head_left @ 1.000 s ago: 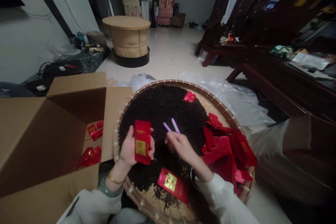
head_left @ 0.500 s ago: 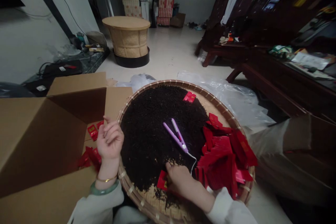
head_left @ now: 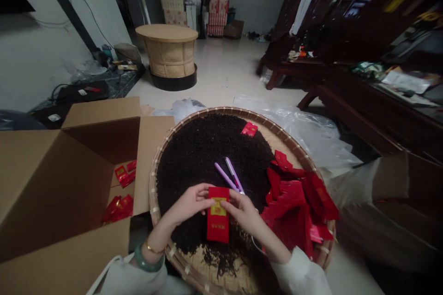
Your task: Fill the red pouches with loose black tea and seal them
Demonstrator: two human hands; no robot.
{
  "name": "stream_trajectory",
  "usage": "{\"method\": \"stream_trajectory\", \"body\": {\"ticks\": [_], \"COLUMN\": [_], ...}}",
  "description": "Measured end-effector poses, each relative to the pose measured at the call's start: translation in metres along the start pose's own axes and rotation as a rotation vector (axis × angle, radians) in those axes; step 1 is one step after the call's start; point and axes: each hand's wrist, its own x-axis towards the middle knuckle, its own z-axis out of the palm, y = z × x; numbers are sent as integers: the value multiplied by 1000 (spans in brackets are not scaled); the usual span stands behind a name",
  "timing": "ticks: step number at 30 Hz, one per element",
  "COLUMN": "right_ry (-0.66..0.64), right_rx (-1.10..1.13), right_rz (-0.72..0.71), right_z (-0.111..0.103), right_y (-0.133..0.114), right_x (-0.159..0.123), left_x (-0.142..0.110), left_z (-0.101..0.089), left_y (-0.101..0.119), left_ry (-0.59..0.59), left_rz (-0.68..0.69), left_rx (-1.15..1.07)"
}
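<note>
Two hands in head view, left hand (head_left: pixel 194 200) and right hand (head_left: pixel 242 212), pinch red packet (head_left: pixel 218 234) above dark leaves (head_left: pixel 200 147) in woven tray (head_left: pixel 154 184); slack thumbs could drop it, straying right fingers could knock purple tool (head_left: pixel 224 174).

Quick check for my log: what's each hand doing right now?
Left hand: closed on the red packet's left edge.
Right hand: closed on the same packet's right edge.
</note>
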Motion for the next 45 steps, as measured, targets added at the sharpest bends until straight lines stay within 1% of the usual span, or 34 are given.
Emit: {"method": "stream_trajectory", "body": {"ticks": [1, 2, 4, 6, 8, 10, 12, 13, 14, 15, 16, 17, 19, 21, 24, 26, 31, 33, 35, 36, 37, 39, 42, 45], "right_ry": [11, 36, 107, 178, 219, 215, 128, 76, 48, 60, 113, 195, 352, 433, 480, 496, 522, 602, 699, 719, 713, 656, 617, 579], "right_rx": [-3, -16, -63, -107, -136, -199, -327, -394, -451, -491, -512, -517, -518, -533, -577, -613, -703, -730, -741, -736, -720, -667, -563, -480], "right_rz": [-38, -69, -100, -80, -26, -18, -104, -162, -211, -245, -267, -284, -325, -396, -511, -569, -727, -773, -787, -787, -786, -766, -681, -594], "right_z": [2, 4, 7, 7, 4, -2, -7, -9, -11, -11, -11, -10, -5, 0, 8, 12, 17, 17, 16, 16, 15, 13, 11, 12], "right_y": [-1, -1, 2, 7, 11, 9, 1, -3, -7, -11, -13, -14, -12, -9, -6, -5, -4, -5, -8, -10, -13, -17, -23, -22], "right_x": [1, 2, 3, 2, 0, -3, -5, -5, -5, -4, -3, -1, 4, 7, 10, 11, 14, 14, 13, 12, 12, 12, 15, 18], "left_x": [0, 0, 1, 2, 2, 0, -5, -9, -12, -16, -19, -21, -23, -22, -19, -17, -16, -17, -18, -18, -18, -19, -21, -21], "left_z": [2, 3, 1, -3, -7, -11, -14, -14, -14, -13, -12, -10, -5, 0, 5, 6, 8, 8, 8, 8, 8, 9, 10, 9], "left_y": [-3, -5, -7, -8, -7, -5, 0, 3, 6, 9, 10, 10, 8, 2, -5, -7, -12, -15, -17, -17, -18, -17, -17, -17], "left_ry": [-7, 25, 155, 283, 339, 362, 400, 375, 303, 233, 195, 199, 280, 388, 459, 495, 551, 562, 572, 577, 584, 593, 589, 582], "left_rz": [-4, 11, 65, 111, 126, 154, 238, 257, 243, 218, 215, 209, 207, 218, 218, 220, 213, 208, 197, 192, 190, 195, 201, 196], "left_rx": [53, 70, 34, -33, -38, 62, 272, 397, 516, 616, 693, 734, 689, 535, 337, 263, 176, 156, 149, 152, 158, 169, 176, 173]}}
